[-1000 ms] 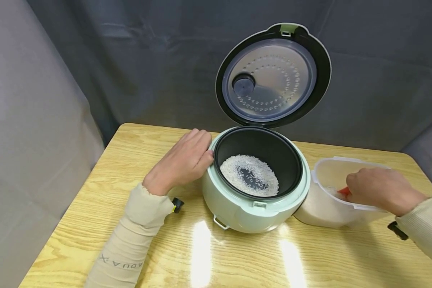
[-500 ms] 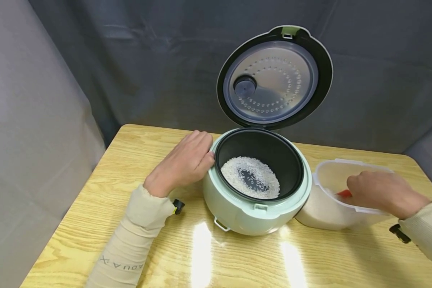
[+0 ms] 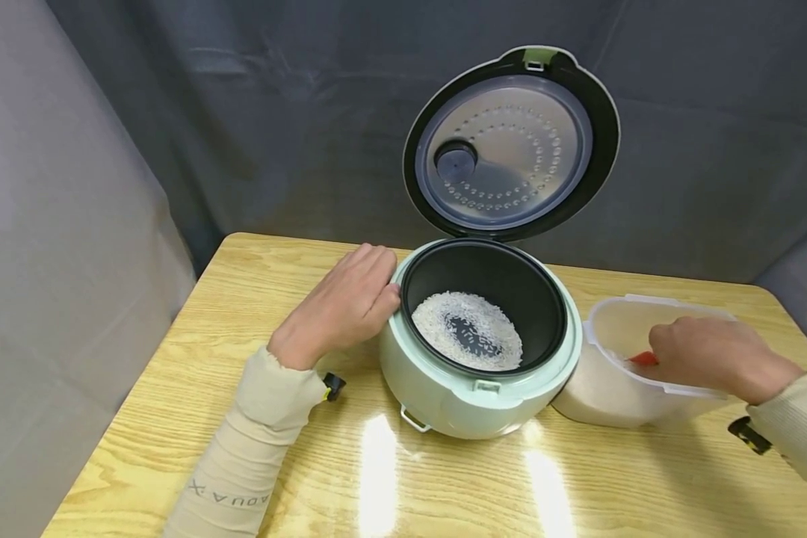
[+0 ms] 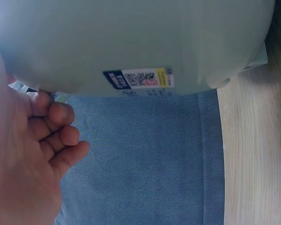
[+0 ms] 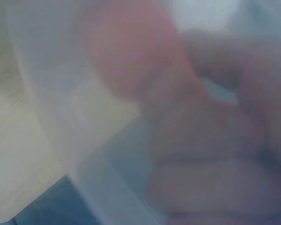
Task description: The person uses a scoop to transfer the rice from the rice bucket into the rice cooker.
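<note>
A pale green rice cooker (image 3: 467, 411) stands with its lid (image 3: 511, 149) raised. White rice (image 3: 437, 329) lies in a ring in its black inner pot (image 3: 504, 273), the dark bottom showing in the middle. My left hand (image 3: 343, 302) holds the cooker's left side, thumb at the rim; curled fingers (image 4: 61, 112) show beside the body in the left wrist view. Down in a translucent rice bin (image 3: 612, 400), my right hand (image 3: 709, 355) grips a red scoop (image 3: 644, 359). Through the bin's hazy wall, the right wrist view shows the scoop (image 5: 126, 51) blurred, with fingers (image 5: 210, 136) wrapped round its handle.
The bin stands close against the cooker's right side on a wooden table (image 3: 323, 463). Behind the table hangs a dark grey cloth (image 3: 296, 134), close behind the raised lid. A lighter cloth (image 3: 60, 261) hangs at the left.
A little more of the red scoop shows past my right hand, which stays inside the bin. My left hand keeps its place on the rice cooker.
</note>
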The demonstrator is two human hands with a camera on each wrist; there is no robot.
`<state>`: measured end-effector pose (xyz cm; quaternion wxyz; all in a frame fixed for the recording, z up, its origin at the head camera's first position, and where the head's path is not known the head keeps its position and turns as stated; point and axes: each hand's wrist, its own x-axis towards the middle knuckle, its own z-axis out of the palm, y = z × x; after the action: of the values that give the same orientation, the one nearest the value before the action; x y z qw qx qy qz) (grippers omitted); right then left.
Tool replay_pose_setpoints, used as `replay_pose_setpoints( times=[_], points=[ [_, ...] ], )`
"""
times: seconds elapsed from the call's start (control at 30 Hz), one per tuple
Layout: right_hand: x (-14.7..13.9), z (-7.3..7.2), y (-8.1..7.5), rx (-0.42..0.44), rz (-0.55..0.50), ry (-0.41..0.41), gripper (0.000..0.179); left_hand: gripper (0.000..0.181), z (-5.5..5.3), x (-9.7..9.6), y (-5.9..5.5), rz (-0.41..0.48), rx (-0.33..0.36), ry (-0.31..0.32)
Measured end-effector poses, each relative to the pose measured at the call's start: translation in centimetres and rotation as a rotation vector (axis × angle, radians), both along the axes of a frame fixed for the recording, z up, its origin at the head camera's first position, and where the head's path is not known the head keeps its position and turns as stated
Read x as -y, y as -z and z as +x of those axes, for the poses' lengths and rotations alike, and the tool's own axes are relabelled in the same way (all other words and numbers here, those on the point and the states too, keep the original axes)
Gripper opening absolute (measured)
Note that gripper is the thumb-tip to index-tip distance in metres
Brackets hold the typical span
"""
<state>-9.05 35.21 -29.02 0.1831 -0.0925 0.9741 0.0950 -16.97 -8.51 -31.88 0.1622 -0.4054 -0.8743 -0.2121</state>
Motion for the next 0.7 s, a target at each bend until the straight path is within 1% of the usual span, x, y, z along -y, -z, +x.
replay_pose_setpoints(
  times=[0.17, 0.37, 0.53, 0.7],
  points=[
    [0.20, -0.04, 0.17, -0.020, -0.039, -0.009, 0.037, 0.017, 0.04, 0.01, -0.04, 0.003, -0.002, 0.000],
    [0.10, -0.12, 0.39, -0.015, -0.057, -0.013, 0.041, 0.016, 0.08, -0.01, -0.02, 0.001, 0.008, -0.006],
    [-0.08, -0.24, 0.61, 0.002, -0.065, 0.006, 0.041, 0.016, 0.11, 0.01, -0.03, -0.001, 0.023, -0.014],
    [-0.13, -0.19, 0.90, -0.015, -0.104, 0.006, 0.044, 0.016, 0.10, -0.04, -0.06, 0.003, 0.021, -0.009]
  ],
)
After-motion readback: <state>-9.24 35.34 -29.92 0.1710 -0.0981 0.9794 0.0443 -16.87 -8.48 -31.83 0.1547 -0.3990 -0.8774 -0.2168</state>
